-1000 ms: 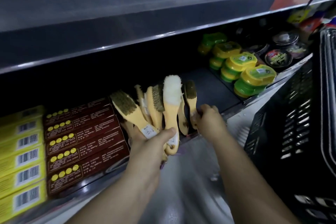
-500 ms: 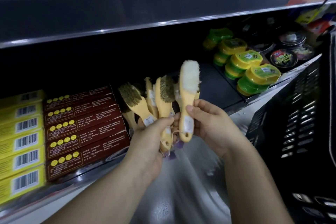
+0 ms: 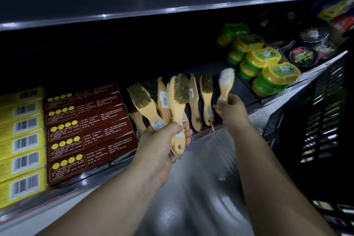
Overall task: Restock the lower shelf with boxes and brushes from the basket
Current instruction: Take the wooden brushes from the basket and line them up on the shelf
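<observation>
Right hand [image 3: 230,108] clamped on white-bristle brush [image 3: 226,84] handle, above lower shelf [image 3: 237,90] front edge. Left hand [image 3: 162,140] gripping wooden brushes [image 3: 178,105] by handles. Light, stiff wood; soft bristles; best held at handle.

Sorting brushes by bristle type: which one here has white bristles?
The white-bristled brush, pinched by its handle in the right hand, right of the row. The other brushes, including those the left hand grips, have brownish bristles.

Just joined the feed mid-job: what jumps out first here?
The right hand holds a white-bristled brush up over the lower shelf, right of the standing brushes. The left hand grips a brown-bristled brush at center. Dark red boxes fill the shelf's left.
</observation>
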Demonstrator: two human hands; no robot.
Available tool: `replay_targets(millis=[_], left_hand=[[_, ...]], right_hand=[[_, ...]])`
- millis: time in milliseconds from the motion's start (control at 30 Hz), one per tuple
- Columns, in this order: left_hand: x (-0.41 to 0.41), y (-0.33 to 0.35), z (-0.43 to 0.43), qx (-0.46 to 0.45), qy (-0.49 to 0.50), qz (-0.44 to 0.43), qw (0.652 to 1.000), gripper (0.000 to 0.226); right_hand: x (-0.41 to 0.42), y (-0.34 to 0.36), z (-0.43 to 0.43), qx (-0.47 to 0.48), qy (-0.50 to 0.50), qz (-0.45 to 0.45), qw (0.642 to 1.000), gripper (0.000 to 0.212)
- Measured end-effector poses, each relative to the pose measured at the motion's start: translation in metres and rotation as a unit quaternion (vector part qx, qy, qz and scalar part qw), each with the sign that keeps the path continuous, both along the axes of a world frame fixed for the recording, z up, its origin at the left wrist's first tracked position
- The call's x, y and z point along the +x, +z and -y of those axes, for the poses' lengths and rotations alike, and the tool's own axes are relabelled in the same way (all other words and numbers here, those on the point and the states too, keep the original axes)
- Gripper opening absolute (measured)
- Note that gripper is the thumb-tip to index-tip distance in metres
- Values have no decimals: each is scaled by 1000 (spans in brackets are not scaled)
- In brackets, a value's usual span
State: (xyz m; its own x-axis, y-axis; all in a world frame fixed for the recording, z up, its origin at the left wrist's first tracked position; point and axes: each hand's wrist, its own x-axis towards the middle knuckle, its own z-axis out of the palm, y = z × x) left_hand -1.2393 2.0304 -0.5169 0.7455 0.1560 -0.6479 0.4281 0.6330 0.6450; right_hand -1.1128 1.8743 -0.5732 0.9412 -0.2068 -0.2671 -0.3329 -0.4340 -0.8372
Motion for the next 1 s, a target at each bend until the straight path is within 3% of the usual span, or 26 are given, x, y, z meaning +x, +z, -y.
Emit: replay_targets(millis=[100, 267, 600, 700, 767, 800, 867, 1000], left_hand=[[0, 0, 1, -7, 7, -16, 1000, 13], [1, -2, 2, 9, 22, -20, 1000, 16], [-2, -2, 6, 31, -1, 18, 999, 21], [-2, -4, 4, 38, -6, 24, 999, 22], [-1, -6, 3, 45, -10, 29, 999, 22], [0, -6, 3, 46, -10, 33, 998, 22], [0, -6, 3, 48, -14, 42, 998, 21], [-2, -7, 2, 73, -19, 57, 996, 23]], right_hand=[[2, -6, 0, -197, 93, 4, 976, 24], [-4, -12, -2, -382, 122, -6, 916, 29], [-6, -9, -3, -403, 117, -67, 905, 39], [-20, 11, -9, -318, 76, -16, 945, 45], [-41, 30, -14, -109, 61, -8, 992, 43], [-53, 40, -19, 11, 83, -39, 996, 44], [-76, 52, -30, 146, 165, -116, 968, 43], [-92, 52, -46, 230, 182, -118, 949, 19]])
